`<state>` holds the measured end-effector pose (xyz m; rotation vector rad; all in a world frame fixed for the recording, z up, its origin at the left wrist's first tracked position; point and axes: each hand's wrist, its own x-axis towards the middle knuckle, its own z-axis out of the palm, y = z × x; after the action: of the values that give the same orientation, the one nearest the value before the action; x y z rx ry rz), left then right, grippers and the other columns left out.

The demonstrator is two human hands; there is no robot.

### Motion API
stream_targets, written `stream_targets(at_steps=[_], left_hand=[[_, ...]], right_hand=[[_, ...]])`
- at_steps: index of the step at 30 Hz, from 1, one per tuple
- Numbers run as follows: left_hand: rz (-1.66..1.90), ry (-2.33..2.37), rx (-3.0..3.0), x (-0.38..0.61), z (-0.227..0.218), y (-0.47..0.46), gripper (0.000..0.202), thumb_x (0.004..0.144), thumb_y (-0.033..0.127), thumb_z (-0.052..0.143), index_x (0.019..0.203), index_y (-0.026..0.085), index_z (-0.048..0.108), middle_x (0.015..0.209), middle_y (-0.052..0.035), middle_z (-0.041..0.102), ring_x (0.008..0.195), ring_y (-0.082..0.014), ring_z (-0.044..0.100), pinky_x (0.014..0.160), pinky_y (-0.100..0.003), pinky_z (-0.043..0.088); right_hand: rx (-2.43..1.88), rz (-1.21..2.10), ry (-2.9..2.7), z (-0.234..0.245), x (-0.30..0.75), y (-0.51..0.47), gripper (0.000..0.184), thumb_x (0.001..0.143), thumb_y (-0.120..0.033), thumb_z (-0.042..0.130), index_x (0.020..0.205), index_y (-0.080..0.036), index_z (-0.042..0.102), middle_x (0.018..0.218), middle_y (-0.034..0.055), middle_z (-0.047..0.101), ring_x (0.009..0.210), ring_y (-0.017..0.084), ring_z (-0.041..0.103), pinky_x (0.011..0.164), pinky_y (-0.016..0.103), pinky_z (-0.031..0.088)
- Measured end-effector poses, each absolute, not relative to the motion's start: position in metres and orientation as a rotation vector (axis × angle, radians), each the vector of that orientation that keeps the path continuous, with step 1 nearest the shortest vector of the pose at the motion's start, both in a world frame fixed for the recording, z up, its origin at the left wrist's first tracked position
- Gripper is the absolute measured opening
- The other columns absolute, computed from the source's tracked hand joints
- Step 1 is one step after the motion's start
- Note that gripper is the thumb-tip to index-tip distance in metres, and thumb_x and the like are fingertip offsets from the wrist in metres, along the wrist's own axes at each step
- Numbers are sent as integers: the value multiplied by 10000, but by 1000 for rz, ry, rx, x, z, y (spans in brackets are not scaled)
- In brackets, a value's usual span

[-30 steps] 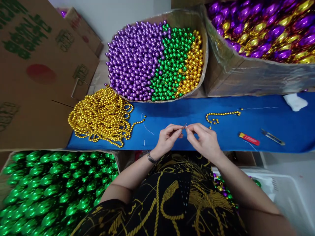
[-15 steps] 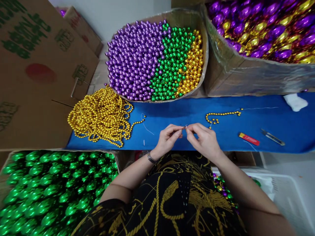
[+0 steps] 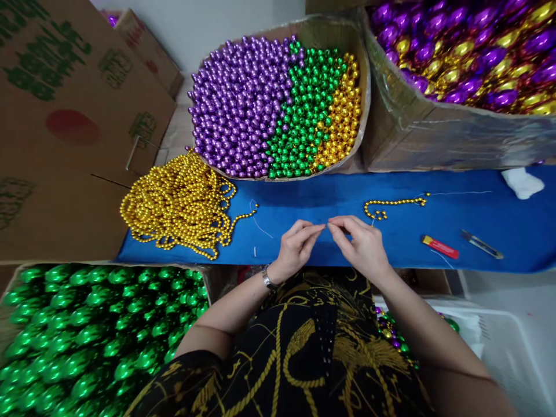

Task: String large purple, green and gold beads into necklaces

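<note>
Apparent step: fine fingertip work. Left hand (image 3: 299, 246), right hand (image 3: 362, 246) pinched, nearly meeting (anything held too small to tell); next move likely needs steadiness.

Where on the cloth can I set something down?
Bare cloth lies between the bead box and the hands, and right of the knife, below the white wad. Crowded: the left end, under the gold pile, and around the lighter.
</note>
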<state>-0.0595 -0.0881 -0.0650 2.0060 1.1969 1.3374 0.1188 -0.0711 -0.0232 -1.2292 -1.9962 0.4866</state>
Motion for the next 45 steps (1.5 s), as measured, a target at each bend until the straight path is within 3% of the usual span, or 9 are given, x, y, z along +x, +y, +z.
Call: stream_targets(at_steps=[5, 12, 30, 36, 41, 45], left_hand=[[1336, 1214, 2135, -60, -66, -89, 256, 963, 146, 533, 1175, 202, 665, 936, -46, 631, 814, -92, 614, 701, -207, 527], [1324, 1196, 2022, -58, -64, -89, 182, 952, 140, 557, 1087, 167, 676, 908, -51, 651, 817, -96, 626, 723, -214, 536], [1289, 1144, 2228, -62, -60, -86, 211, 948, 114, 538, 1125, 175, 635, 941, -43, 617, 823, -97, 611, 708, -203, 534], [1139, 1235, 2512, -67, -52, -82, 240, 963, 105, 472, 1152, 182, 599, 956, -49, 620, 817, -115, 598, 683, -211, 527], [839, 1358, 2742, -67, -44, -80, 299, 961, 73, 377, 1126, 177, 604, 934, -61, 627, 782, -137, 562, 577, -210, 459], [675, 1357, 2724, -65, -47, -80, 321, 935, 47, 365, 1098, 171, 613, 939, -72, 621, 785, -151, 545, 563, -221, 443]], right_hand=[[-1242, 543, -1945, -27, 116, -71, 123, 938, -221, 542, 881, -215, 650, 947, 16, 744, 751, 121, 686, 721, 238, 543], [-1247, 622, -1922, -29, 118, -72, 90, 905, -290, 624, 928, -212, 661, 918, 16, 736, 750, 127, 691, 719, 247, 557], [-1210, 634, -1948, -30, 117, -70, 84, 909, -206, 559, 855, -219, 623, 903, 16, 723, 750, 125, 673, 696, 244, 538], [-1169, 666, -1932, -32, 116, -69, 112, 927, -217, 525, 838, -221, 593, 1015, 69, 676, 1008, 179, 658, 770, 285, 542], [-1322, 422, -2027, -40, 118, -71, 122, 943, -267, 539, 920, -235, 655, 1255, 63, 648, 897, 168, 652, 767, 313, 533], [-1326, 345, -2131, -41, 124, -67, 138, 961, -298, 533, 950, -257, 664, 1205, 40, 685, 1021, 209, 633, 879, 361, 516]])
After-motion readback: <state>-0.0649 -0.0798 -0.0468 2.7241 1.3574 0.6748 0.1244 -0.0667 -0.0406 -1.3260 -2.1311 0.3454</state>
